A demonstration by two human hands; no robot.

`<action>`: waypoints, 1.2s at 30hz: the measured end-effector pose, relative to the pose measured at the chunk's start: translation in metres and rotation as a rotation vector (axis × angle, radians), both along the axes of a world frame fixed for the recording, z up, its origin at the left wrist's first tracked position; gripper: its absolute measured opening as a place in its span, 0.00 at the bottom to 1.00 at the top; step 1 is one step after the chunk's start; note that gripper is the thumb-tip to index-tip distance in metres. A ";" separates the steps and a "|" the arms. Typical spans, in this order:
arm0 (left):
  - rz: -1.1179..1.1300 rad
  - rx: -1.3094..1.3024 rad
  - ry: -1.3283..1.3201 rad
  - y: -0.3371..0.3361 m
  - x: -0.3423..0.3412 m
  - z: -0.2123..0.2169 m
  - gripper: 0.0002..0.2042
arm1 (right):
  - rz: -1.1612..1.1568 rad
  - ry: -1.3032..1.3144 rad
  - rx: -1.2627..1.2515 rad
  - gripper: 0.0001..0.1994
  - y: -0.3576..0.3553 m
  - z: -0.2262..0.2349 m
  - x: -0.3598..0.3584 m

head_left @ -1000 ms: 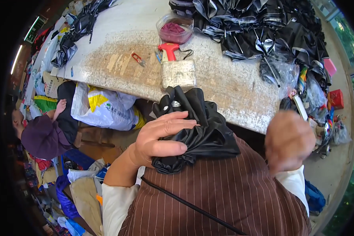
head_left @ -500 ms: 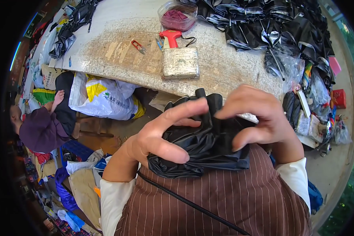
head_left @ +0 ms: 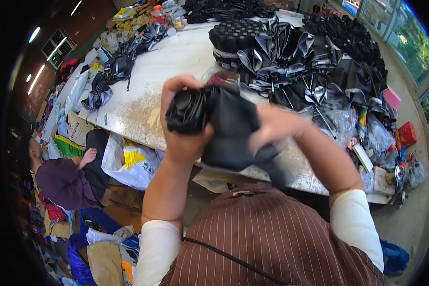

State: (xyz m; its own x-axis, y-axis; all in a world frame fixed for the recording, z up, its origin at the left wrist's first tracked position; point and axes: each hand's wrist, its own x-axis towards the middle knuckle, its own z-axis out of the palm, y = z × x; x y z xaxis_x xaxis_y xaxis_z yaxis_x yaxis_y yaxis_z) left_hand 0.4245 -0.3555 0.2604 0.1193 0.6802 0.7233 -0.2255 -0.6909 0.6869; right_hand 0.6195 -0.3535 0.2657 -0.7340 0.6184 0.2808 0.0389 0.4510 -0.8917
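A black folded umbrella (head_left: 231,126) with bunched, pleated cloth is held up in front of me, above the near edge of the table. My left hand (head_left: 181,143) is wrapped around its left part, with the thumb across the near side and the fingers over the far side. At its right side, my right hand (head_left: 279,126) is closed on the cloth, its fingers blurred by motion. A loose dark end of the umbrella hangs down at the lower right, also blurred. Behind the umbrella, a clear plastic tub (head_left: 226,76) is partly hidden.
The white worktable (head_left: 176,52) is worn near its front edge. Piles of black umbrellas (head_left: 291,52) cover its far right side, and more (head_left: 121,66) lie along the left edge. A white sack (head_left: 131,167) stands below the table. Another person (head_left: 64,178) sits at the left.
Both hands have lifted the umbrella up and away from my body, over the table edge. My left hand has wrapped around it, and my right hand has closed on its right side. The view has tilted up.
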 end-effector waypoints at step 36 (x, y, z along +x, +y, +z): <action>-0.243 -0.743 -0.341 0.007 0.002 -0.073 0.17 | -0.751 -0.154 0.407 0.04 -0.111 -0.104 0.060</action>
State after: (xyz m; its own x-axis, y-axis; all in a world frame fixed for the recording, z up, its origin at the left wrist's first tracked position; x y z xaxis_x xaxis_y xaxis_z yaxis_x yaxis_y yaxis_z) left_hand 0.4263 -0.3483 0.1875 0.1799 0.9761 0.1222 -0.5857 0.0065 0.8105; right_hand 0.6797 -0.4643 0.1613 -0.2199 0.8273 0.5169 0.5608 0.5408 -0.6269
